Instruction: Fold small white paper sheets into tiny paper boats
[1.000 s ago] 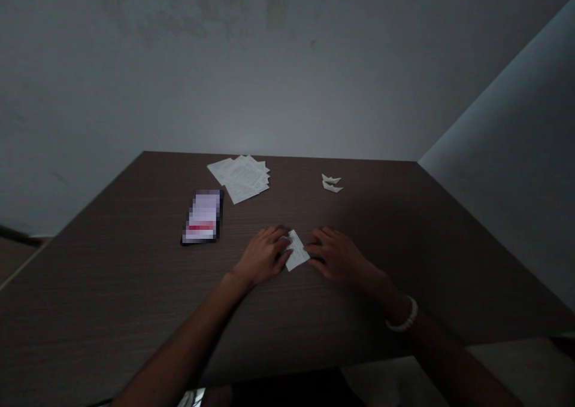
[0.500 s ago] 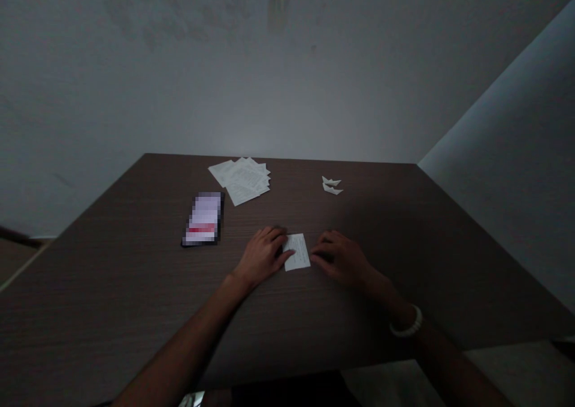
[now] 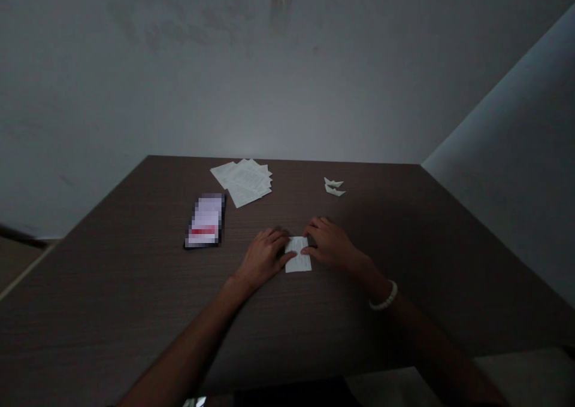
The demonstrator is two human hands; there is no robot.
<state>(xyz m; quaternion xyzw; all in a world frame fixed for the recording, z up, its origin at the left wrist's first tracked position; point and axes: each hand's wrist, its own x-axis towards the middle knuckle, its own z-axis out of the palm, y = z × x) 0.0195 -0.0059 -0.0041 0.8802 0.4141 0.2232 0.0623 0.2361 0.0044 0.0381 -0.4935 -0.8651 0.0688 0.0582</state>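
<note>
A small folded piece of printed paper (image 3: 298, 264) lies on the table between my two hands. My left hand (image 3: 265, 254) holds its left side, the thumb on top and the fingers curled by the upper left corner. At the upper right edge, my right hand (image 3: 330, 242) has its thumb on the paper and its fingers bent round the corner. A white beaded bracelet (image 3: 384, 298) circles my right wrist. Whatever lies under the fingertips is hidden.
Several printed sheets (image 3: 245, 181) lie fanned out at the back left of the dark wooden table (image 3: 135, 299). In front of them is a phone (image 3: 205, 220) with a blurred screen. Two small folded paper boats (image 3: 335, 190) sit at the back right. A wall (image 3: 287, 96) stands behind the table.
My right hand has moved left and slightly forward, from beside the paper onto its upper right edge. My left hand has stayed on the paper's left side.
</note>
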